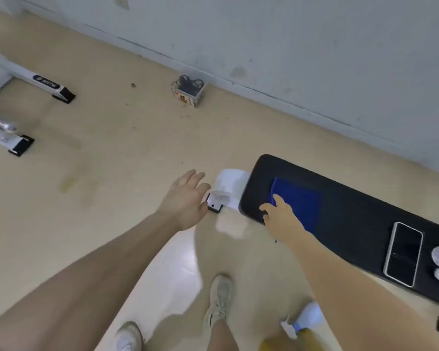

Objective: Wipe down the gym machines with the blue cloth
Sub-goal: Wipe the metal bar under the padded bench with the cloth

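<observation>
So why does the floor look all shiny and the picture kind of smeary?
Head view: glare from overhead light shines on the floor between the arms; motion blur softens the left hand, the right hand and the blue cloth; the wide lens bends the black bench.

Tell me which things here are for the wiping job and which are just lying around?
For the job:
blue cloth, under the right hand
black bench pad
left hand, open near the bench's white foot

Just lying about:
phone on the pad
small box by the wall
other machine's legs
</observation>
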A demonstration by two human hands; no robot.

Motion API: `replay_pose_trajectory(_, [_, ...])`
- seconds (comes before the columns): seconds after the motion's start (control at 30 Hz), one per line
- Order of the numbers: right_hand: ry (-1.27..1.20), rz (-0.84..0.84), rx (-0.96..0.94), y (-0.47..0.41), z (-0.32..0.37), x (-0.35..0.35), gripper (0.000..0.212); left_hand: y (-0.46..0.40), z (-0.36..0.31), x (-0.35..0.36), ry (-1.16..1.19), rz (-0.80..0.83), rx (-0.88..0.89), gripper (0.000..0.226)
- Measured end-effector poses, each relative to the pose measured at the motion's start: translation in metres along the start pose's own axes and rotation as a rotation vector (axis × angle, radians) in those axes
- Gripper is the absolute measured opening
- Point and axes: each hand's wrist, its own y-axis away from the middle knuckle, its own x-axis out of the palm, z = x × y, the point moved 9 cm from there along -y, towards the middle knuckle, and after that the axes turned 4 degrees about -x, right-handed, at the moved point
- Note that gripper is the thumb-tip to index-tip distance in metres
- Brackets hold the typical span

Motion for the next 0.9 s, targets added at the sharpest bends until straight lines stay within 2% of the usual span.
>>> replay_pose_trajectory(0.1, [-0.093,-0.009,0.035,-0.037,-0.034,0.019,0.042,-0.034,0.002,0.039,0.022,0.041,-0.059,0.046])
replay_pose_trajectory(0.27, [0.090,0.087,0.150,-0.072,-0.087,0.058,0.049,-0.072,0.002,0.093,0.175,0.122,-0.184,0.044])
replay_pose_trajectory(0.43, [0.286,-0.068,0.075,-0.074,-0.090,0.054,0.053,-0.077,0.001,0.118,0.241,0.185,-0.221,0.041])
replay_pose_trajectory(0.53, [0.148,-0.108,0.064,-0.081,-0.081,0.043,0.039,-0.075,0.007,0.117,0.275,0.192,-0.240,0.040])
replay_pose_trajectory(0.67, [-0.237,-0.077,-0.043,-0.073,-0.019,0.039,0.022,-0.060,0.016,0.099,0.371,0.199,-0.265,0.039])
replay_pose_trajectory(0.77, [-0.540,-0.014,-0.194,-0.057,0.052,0.025,0.022,-0.034,0.029,0.069,0.536,0.181,-0.300,0.035])
replay_pose_trajectory(0.9, [-0.553,0.143,-0.415,-0.028,0.170,0.001,0.041,0.020,0.073,0.000,0.910,0.022,-0.367,0.030])
